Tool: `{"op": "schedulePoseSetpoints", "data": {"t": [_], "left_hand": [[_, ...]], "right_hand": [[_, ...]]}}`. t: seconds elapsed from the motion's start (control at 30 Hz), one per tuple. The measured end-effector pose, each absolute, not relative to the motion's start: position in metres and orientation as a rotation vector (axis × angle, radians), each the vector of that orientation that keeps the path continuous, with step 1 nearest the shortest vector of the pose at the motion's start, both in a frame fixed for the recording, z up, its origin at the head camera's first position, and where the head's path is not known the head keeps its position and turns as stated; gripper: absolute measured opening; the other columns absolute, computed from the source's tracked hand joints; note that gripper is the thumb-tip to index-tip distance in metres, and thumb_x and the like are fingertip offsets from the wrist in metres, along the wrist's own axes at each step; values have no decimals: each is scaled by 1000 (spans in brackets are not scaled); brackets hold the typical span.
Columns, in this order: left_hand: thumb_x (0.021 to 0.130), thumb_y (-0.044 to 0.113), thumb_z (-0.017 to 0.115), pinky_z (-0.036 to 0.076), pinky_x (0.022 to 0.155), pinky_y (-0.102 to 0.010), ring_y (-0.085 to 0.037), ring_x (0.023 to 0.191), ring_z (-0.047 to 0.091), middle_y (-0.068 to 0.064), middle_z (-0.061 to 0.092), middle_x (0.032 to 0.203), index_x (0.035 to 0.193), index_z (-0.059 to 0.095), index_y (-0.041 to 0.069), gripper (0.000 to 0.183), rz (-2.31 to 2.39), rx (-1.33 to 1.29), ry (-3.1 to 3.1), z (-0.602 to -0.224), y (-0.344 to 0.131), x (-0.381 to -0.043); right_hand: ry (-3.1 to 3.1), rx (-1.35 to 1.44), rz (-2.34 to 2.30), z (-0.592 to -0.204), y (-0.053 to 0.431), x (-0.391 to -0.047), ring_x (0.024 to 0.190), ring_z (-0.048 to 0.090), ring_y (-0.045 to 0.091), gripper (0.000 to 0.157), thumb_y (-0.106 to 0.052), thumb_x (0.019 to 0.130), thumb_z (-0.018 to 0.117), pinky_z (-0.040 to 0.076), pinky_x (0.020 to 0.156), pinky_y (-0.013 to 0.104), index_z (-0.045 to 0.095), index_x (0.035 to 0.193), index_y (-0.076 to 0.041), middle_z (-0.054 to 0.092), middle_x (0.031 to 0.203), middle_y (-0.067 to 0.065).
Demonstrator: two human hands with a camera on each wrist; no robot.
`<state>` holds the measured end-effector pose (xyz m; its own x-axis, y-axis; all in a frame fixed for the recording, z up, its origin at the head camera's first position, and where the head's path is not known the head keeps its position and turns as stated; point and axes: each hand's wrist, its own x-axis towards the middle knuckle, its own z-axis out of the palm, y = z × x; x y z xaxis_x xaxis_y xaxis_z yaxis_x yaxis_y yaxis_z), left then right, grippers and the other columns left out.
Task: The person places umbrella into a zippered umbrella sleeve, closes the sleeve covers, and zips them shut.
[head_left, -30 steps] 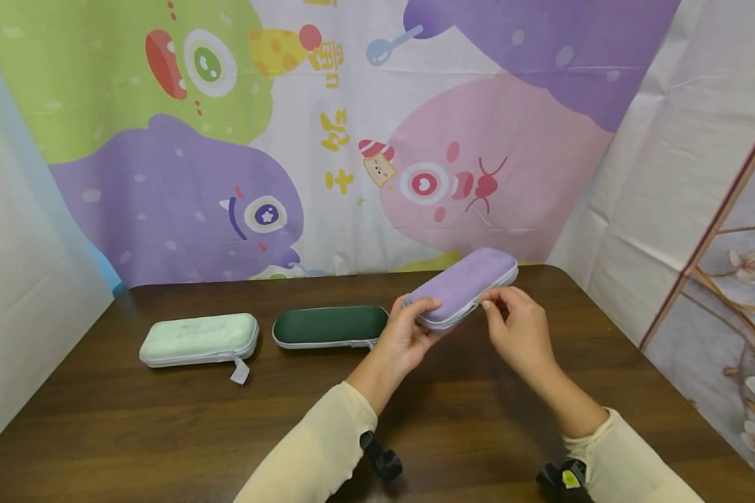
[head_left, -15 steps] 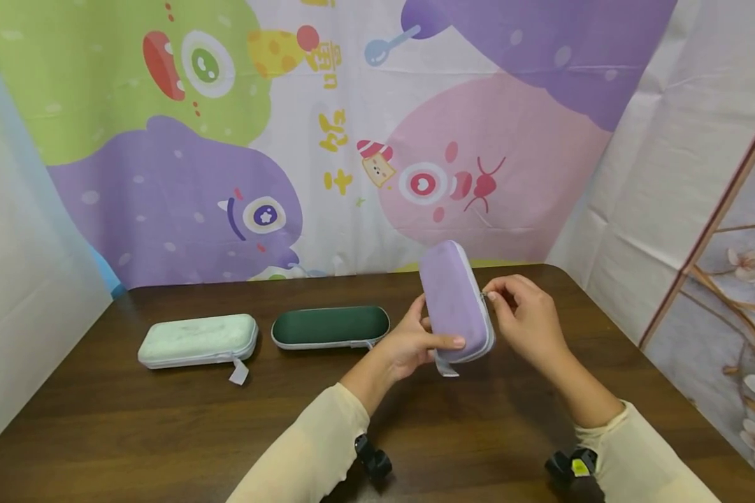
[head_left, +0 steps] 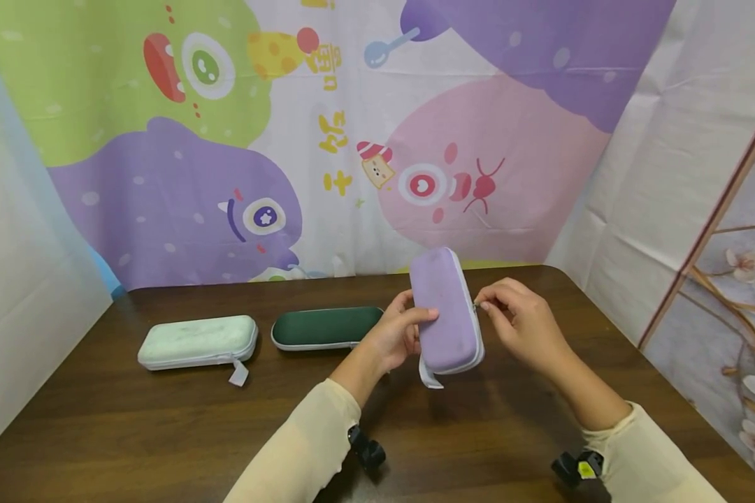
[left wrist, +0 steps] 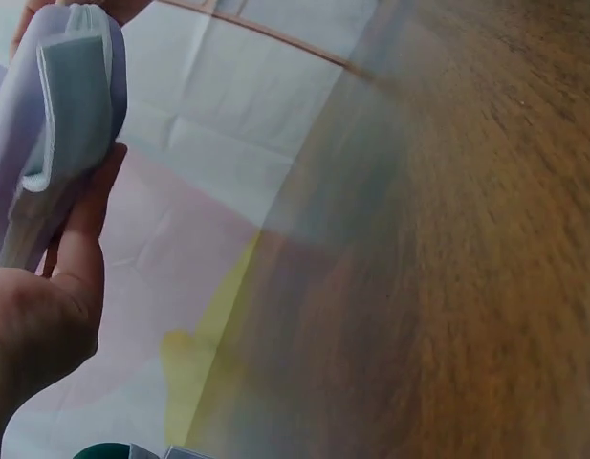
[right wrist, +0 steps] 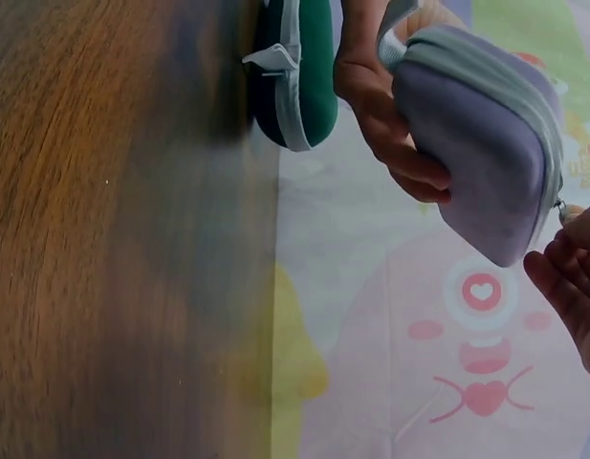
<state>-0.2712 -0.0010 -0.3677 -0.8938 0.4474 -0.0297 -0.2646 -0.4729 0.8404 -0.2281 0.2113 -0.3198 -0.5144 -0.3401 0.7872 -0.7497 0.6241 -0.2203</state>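
A purple zippered case [head_left: 443, 314] is held up over the table, standing on a slant with its white zipper edge toward the right. My left hand [head_left: 393, 332] grips it from the left side, thumb across its front face and fingers behind. At the right edge my right hand [head_left: 525, 318] pinches the small zipper pull [right wrist: 560, 206] between thumb and index finger. A pale fabric tab [left wrist: 76, 105] hangs from the lower end of the case. The zipper looks closed along the visible edge.
On the wooden table [head_left: 163, 433] a mint-green case [head_left: 198, 341] lies at the left. A dark green case [head_left: 324, 327] lies beside it, partly behind my left hand. A cartoon-printed cloth [head_left: 346, 230] hangs behind the table.
The purple case has turned from lying diagonally to standing more upright, then shifted slightly left and down. My right hand keeps pinching at its zipper edge.
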Motion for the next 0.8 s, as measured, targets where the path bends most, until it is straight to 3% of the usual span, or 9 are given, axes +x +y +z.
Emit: {"op": "schedulePoseSetpoints", "data": {"t": [0.17,0.23,0.57,0.8], "left_hand": [[82,-9,63,58,57,-38,-23,77,69,-13,55,114,146,21,44,93,2397,343,1268,-367,-3,-271],[80,-11,63,58,55,-38,-25,77,69,-15,54,115,145,21,47,97,2410,358,1278,-367,-3,-271],[76,-13,66,57,52,-33,-24,77,69,-15,60,111,143,22,41,97,2479,363,1356,-368,-3,-271],[73,-15,66,59,64,-38,-24,85,68,-16,60,114,145,21,39,101,2491,370,1359,-369,0,-273]], "right_hand": [[-2087,885,683,-320,213,-228,71,51,9,19,14,78,72,40,62,16,67,86,-3,63,85,3],[-2078,907,662,-319,213,-228,72,52,10,20,15,77,72,40,63,17,66,85,-2,63,84,3],[-2041,994,549,-321,212,-224,79,56,19,21,17,76,69,43,72,27,64,87,-1,62,86,7],[-2014,1018,548,-323,212,-221,82,58,22,25,19,72,69,44,75,30,64,89,1,63,88,8]]}}
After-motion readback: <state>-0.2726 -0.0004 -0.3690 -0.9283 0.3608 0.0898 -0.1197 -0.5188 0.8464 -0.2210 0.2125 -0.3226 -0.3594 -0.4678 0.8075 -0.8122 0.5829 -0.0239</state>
